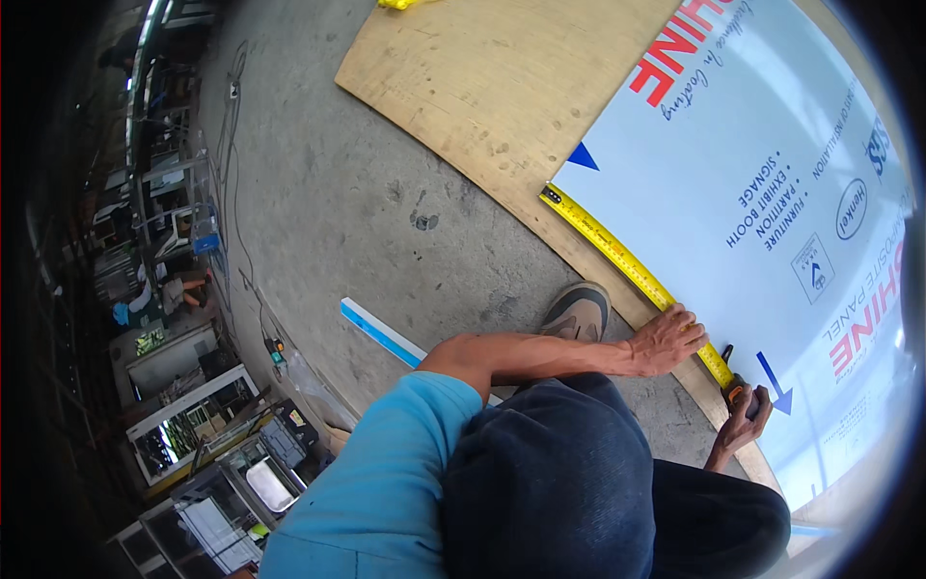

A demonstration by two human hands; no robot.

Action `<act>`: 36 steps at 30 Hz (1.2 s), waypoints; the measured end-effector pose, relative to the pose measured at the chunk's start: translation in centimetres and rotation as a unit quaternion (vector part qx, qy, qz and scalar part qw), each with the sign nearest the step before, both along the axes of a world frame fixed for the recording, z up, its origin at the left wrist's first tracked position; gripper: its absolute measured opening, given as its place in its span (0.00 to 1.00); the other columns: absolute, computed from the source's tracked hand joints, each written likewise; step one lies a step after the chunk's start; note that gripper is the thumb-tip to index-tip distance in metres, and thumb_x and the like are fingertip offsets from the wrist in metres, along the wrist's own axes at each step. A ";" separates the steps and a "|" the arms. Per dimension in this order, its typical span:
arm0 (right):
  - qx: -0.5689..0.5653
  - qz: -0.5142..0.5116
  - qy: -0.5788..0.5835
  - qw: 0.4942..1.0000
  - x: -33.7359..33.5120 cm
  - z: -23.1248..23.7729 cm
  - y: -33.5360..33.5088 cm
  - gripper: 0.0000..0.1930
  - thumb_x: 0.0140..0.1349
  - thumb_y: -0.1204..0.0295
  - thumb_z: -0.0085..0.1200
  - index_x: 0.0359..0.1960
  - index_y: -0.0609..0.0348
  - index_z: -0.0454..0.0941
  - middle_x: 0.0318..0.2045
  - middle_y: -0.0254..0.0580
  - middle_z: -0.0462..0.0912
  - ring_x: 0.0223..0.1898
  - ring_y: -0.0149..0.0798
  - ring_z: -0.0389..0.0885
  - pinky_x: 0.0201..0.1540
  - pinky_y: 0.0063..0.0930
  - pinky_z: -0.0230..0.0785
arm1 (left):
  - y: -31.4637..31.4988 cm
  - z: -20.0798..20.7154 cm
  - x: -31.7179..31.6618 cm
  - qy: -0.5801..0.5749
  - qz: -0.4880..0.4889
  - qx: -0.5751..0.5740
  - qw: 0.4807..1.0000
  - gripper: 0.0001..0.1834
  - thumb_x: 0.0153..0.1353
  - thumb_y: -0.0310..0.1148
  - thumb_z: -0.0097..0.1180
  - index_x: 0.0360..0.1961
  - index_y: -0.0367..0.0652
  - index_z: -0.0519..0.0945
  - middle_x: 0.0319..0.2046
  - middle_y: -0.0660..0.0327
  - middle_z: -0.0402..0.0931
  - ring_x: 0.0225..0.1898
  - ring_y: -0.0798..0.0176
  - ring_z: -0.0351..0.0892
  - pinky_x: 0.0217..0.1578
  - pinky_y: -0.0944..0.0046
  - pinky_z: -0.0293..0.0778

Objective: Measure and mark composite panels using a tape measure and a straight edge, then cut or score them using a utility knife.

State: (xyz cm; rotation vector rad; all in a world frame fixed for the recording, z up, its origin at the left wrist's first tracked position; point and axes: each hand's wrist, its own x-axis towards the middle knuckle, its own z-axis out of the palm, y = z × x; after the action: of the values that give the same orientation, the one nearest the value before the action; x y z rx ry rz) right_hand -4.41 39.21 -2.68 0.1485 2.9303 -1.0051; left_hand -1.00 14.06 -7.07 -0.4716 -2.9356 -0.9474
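Observation:
A yellow tape measure blade lies pulled out along the near edge of a pale blue film-covered panel. Its hook end sits at the panel's left corner. My left hand has its fingers curled over the blade partway along, at the panel edge. Farther right, my right hand grips the dark tape measure case, its fingers wrapped round it. A small dark pointed thing shows beside the blade between my hands; its kind is unclear.
Under the panel is a plywood sheet on the concrete floor. A blue-and-white strip lies left of my shoe. Cables, frames and a metal tray line the left, where another person is partly visible.

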 end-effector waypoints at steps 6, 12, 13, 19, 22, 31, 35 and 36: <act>0.000 0.006 -0.012 1.000 -2.0 0.6 -3.0 0.22 0.49 0.59 0.66 0.38 0.65 0.78 0.33 0.48 0.77 0.32 0.45 0.78 0.36 0.34 0.71 | -0.8 0.5 -1.5 -0.001 -0.036 -0.013 0.999 0.19 0.52 0.28 0.51 0.48 0.39 0.77 0.34 0.62 0.71 0.40 0.60 0.69 0.45 0.57 0.63; 0.047 -0.001 -0.063 0.997 -2.1 2.8 -1.7 0.27 0.53 0.51 0.62 0.48 0.58 0.77 0.46 0.50 0.77 0.48 0.49 0.75 0.52 0.39 0.67 | 0.4 1.2 -3.2 0.027 -0.113 -0.027 0.993 0.18 0.48 0.21 0.55 0.44 0.41 0.81 0.29 0.63 0.70 0.34 0.60 0.69 0.37 0.60 0.66; 0.029 -0.006 -0.058 0.998 -1.9 3.4 -0.8 0.25 0.55 0.54 0.61 0.50 0.57 0.76 0.48 0.50 0.76 0.49 0.48 0.75 0.54 0.38 0.66 | 0.9 1.1 -3.3 0.018 -0.130 -0.043 0.990 0.19 0.48 0.21 0.55 0.44 0.41 0.81 0.29 0.63 0.70 0.34 0.59 0.69 0.36 0.59 0.66; 0.016 -0.322 0.028 0.946 3.8 2.1 8.6 0.17 0.59 0.64 0.57 0.47 0.59 0.78 0.43 0.50 0.80 0.45 0.46 0.79 0.49 0.37 0.69 | -0.1 1.0 -2.6 0.031 -0.153 -0.079 0.985 0.21 0.48 0.22 0.58 0.47 0.41 0.80 0.33 0.62 0.71 0.36 0.58 0.69 0.37 0.58 0.66; 0.057 -0.466 0.005 0.883 10.9 2.4 16.9 0.15 0.58 0.69 0.54 0.45 0.64 0.79 0.35 0.47 0.83 0.35 0.37 0.82 0.40 0.31 0.74 | 1.2 1.0 -2.0 0.030 -0.152 -0.078 0.985 0.22 0.49 0.24 0.59 0.49 0.40 0.78 0.37 0.60 0.71 0.40 0.57 0.69 0.41 0.58 0.67; 0.183 -0.428 -0.159 0.871 11.0 -3.4 27.3 0.36 0.54 0.52 0.59 0.57 0.70 0.68 0.49 0.61 0.77 0.51 0.57 0.75 0.53 0.40 0.66 | 0.4 0.9 -2.3 0.074 -0.164 -0.072 0.981 0.24 0.50 0.23 0.52 0.53 0.40 0.76 0.41 0.64 0.73 0.44 0.62 0.69 0.45 0.60 0.65; 0.122 -0.426 -0.175 0.879 12.9 -8.1 35.7 0.33 0.52 0.55 0.61 0.52 0.69 0.71 0.47 0.61 0.78 0.49 0.58 0.75 0.52 0.41 0.65 | 0.0 -0.1 -1.6 0.065 -0.131 -0.072 0.987 0.24 0.52 0.25 0.52 0.54 0.44 0.74 0.45 0.64 0.71 0.43 0.62 0.69 0.47 0.57 0.63; 0.124 -0.412 -0.245 0.869 13.3 -6.1 42.0 0.32 0.52 0.56 0.60 0.53 0.69 0.71 0.47 0.61 0.77 0.50 0.57 0.74 0.53 0.40 0.64 | 0.8 -0.2 -1.9 0.085 -0.122 -0.044 0.988 0.24 0.53 0.26 0.52 0.54 0.46 0.74 0.45 0.64 0.70 0.43 0.62 0.69 0.48 0.57 0.63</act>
State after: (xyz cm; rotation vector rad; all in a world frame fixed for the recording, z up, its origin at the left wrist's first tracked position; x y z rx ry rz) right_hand 8.94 81.18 -8.79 1.5077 2.4588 -0.4742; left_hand -2.92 14.90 -7.29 -0.8869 -2.8182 -0.7541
